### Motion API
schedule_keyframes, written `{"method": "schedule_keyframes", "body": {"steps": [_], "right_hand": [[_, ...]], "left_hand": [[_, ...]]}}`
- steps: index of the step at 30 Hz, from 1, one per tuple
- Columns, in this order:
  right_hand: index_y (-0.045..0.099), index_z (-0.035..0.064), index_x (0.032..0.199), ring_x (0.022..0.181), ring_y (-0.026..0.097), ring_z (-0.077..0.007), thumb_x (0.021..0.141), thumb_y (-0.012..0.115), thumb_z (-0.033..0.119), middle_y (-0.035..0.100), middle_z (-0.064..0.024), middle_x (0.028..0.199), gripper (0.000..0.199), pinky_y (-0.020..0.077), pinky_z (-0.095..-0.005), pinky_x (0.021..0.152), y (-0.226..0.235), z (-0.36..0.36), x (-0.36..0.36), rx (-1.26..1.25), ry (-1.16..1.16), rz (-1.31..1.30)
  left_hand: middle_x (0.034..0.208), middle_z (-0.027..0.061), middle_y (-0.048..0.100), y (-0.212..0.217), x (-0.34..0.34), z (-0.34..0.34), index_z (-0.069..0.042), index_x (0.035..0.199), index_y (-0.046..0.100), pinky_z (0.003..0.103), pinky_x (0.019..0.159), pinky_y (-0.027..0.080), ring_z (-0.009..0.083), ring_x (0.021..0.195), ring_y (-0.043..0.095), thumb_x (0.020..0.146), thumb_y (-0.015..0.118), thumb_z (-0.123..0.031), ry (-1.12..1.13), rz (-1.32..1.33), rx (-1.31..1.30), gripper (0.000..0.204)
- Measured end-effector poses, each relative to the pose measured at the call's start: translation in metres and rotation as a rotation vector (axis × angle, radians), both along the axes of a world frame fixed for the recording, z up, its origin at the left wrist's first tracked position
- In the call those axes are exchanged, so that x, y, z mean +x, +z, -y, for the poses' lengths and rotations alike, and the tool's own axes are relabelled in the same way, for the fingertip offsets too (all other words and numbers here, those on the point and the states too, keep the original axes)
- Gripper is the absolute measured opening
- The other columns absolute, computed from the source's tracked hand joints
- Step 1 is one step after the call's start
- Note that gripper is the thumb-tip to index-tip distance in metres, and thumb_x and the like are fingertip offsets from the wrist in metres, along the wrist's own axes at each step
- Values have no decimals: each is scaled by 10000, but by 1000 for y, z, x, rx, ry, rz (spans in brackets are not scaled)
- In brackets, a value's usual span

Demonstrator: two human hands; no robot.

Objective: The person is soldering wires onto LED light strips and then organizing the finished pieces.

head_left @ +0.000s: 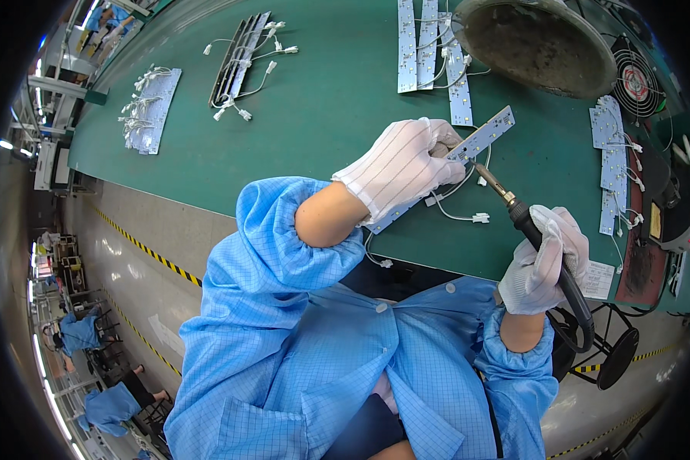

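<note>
My left hand [406, 161], in a white striped glove, grips a narrow light-blue LED circuit board [483, 138] that slants up to the right. My gloved right hand [548, 257] is closed around the black handle of a soldering iron [521, 215]. The iron's tip is at the lower edge of the board, close to my left fingertips; whether it touches cannot be made out. White wires with a small connector [480, 218] hang below the board. Another length of LED board [395, 218] lies under my left wrist, partly hidden by it.
On the green table [322, 84] lie groups of LED boards with white wires: one stack [157, 115] far left, one [241, 61] upper middle, others [418, 54] at the back and right. A large metal hood [537, 46] overhangs the back right, beside a fan [636, 84]. Paper [598, 280] lies front right.
</note>
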State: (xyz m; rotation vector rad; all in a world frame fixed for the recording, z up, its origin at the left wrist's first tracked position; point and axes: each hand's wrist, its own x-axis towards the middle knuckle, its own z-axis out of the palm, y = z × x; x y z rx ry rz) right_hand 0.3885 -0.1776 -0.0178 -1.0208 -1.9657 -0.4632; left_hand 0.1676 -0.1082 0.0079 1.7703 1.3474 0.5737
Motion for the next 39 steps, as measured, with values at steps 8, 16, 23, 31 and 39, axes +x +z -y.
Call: {"method": "schedule_keyframes", "body": {"steps": [8, 16, 23, 31, 39], "right_hand": [[427, -12, 1106, 756, 628, -255, 874, 561, -65, 616, -179, 953, 273, 568, -361, 616, -5, -8, 2, 123, -85, -47], [430, 3, 1107, 770, 637, -263, 880, 560, -64, 619, -154, 907, 270, 562, -341, 617, -7, -5, 0, 136, -134, 0], [446, -11, 1068, 725, 612, -256, 862, 545, -64, 605, -191, 907, 234, 526, -334, 601, -6, -9, -1, 178, -95, -60], [422, 41, 1128, 778, 636, -247, 937, 508, -1, 616, -128, 902, 213, 575, -351, 661, -8, -2, 4, -207, 170, -355], [413, 56, 1156, 776, 626, -242, 900, 540, -53, 587, -140, 949, 306, 581, -348, 676, -4, -1, 5, -241, 135, -258]], "left_hand": [[776, 105, 676, 39, -36, -2, 10, 1048, 660, 310, 668, 505, 220, 720, 647, 758, 719, -401, -263, -278, -145, 506], [933, 185, 678, 28, 3, 1, 6, 1094, 620, 387, 777, 519, 340, 868, 656, 779, 682, -485, -149, -627, 214, 587], [772, 168, 631, 14, 4, -6, 8, 997, 633, 376, 684, 493, 316, 699, 597, 801, 676, -337, -198, -150, -19, 398], [819, 171, 598, 6, 4, -5, 21, 967, 628, 348, 648, 463, 286, 683, 541, 834, 633, -239, -187, -119, 11, 292], [744, 169, 570, 10, 4, -4, 21, 977, 640, 341, 655, 461, 279, 659, 525, 815, 623, -270, -177, -77, 57, 333]]}}
